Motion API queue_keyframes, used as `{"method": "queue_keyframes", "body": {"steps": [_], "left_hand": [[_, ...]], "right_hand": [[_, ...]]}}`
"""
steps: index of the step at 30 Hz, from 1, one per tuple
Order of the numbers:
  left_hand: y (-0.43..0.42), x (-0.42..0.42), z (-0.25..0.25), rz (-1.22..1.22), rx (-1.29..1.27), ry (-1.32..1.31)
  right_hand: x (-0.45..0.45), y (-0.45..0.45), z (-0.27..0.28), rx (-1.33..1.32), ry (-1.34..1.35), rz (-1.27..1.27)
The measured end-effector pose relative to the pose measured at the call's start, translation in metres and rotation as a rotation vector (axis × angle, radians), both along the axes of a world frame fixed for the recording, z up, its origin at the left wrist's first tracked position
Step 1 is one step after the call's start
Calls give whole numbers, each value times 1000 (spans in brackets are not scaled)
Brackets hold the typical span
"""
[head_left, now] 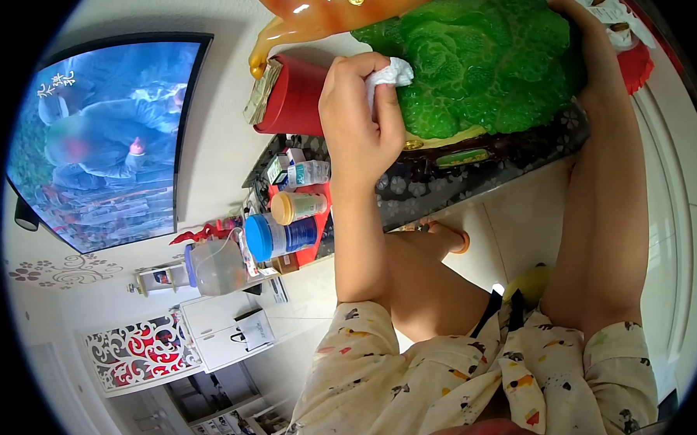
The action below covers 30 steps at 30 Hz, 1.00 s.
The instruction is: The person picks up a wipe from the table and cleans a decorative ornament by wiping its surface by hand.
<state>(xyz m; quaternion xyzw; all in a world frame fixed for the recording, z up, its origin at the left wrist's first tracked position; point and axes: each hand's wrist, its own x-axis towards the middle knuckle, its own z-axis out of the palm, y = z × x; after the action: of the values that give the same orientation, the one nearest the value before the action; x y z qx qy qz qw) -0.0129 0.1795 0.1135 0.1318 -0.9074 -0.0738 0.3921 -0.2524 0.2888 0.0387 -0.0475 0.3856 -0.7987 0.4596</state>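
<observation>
My left hand (359, 112) is closed on a crumpled white tissue (390, 76), which touches the left side of a large glossy green cabbage-shaped ornament (481, 56). On the ornament's right side lies my right hand (590, 40), curved round its edge, with most of its fingers hidden. An orange-and-gold glossy figure (332, 12) joins the top of the ornament. The ornament has a dark base (439, 159) and stands on a dark flower-patterned surface (421, 191).
Left of my left hand is a red container (293, 95) with banknotes. Below it are a blue-lidded tub (279, 236), a yellow-lidded jar (297, 207) and a clear plastic container (217, 266). A lit television (112, 142) hangs on the wall at left. My bare legs show below.
</observation>
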Motion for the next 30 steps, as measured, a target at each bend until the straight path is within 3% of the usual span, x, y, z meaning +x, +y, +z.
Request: {"method": "queue_keyframes", "body": {"steps": [6, 9, 12, 13, 16, 19, 22, 30], "left_hand": [[5, 0, 1, -102, -121, -12], [19, -2, 6, -87, -312, -142], [14, -1, 1, -84, -153, 85], [16, -3, -4, -38, 41, 252], [19, -3, 2, 71, 149, 306], [15, 4, 4, 132, -71, 43], [12, 3, 3, 125, -212, -40], [26, -5, 17, 91, -279, -187]], "right_hand": [[-1, 0, -2, 23, 35, -21], [-5, -2, -7, 8, 45, -11], [3, 0, 4, 41, 52, -33], [6, 1, 8, 59, 54, -48], [1, -1, -1, -1, 35, -24], [-1, -1, -3, 24, 44, -26], [-1, -2, -5, 9, 60, -42], [1, 0, -2, -19, 52, -11]]}}
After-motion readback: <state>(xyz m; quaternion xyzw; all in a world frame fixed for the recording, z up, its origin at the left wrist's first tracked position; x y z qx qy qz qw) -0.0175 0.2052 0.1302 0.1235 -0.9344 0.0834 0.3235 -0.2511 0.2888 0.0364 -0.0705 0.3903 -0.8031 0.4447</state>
